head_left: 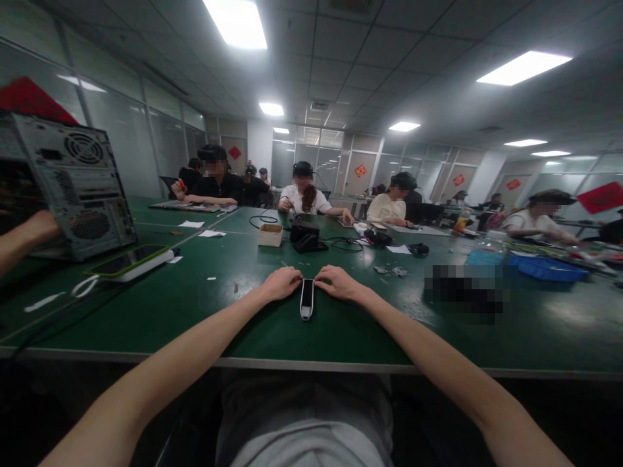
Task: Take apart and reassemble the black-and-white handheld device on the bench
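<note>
A slim white device with a long black face (307, 298) lies on the green table (272, 337), pointing toward me. My left hand (283, 283) is at the left of its far end, with fingers bent and close together. On the other side, my right hand (335, 283) has its curled fingertips at the far right edge of the device. Both hands rest low over the tabletop. Whether the fingertips press on the device or only lie beside it is too small to tell.
Beyond my hands are a small beige box (270, 235), a black device (305, 235) and cables. An open computer case (73, 188), with another person's arm at it, and a green-edged device (127, 261) are left. A blue tray (548, 267) and bottle (487, 250) are right.
</note>
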Tool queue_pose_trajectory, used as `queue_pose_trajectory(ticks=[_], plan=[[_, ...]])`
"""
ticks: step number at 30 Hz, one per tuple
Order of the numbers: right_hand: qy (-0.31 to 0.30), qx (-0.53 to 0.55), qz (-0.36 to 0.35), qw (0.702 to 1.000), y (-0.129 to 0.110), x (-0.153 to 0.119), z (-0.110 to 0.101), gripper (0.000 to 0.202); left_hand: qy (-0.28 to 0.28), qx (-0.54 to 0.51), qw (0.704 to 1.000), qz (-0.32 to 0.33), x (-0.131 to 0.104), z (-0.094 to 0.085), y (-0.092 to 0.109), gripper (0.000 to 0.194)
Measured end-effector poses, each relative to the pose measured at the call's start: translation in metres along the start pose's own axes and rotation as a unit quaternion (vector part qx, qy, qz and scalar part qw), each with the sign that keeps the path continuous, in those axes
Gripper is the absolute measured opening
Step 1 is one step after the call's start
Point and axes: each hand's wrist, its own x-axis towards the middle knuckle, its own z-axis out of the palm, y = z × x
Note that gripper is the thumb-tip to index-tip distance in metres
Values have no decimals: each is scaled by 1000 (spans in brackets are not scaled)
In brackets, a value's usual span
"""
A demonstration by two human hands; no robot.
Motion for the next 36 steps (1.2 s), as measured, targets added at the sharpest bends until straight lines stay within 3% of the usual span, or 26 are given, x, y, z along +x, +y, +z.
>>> queue_pose_trajectory(ticks=[13, 36], plan=[[-34, -25, 45, 998, 6, 3, -2, 21, 2, 1, 1000, 5, 2, 0, -3, 16], [-11, -5, 19, 1000, 5, -3, -5, 12, 17, -19, 999, 32, 2, 3, 0, 16]])
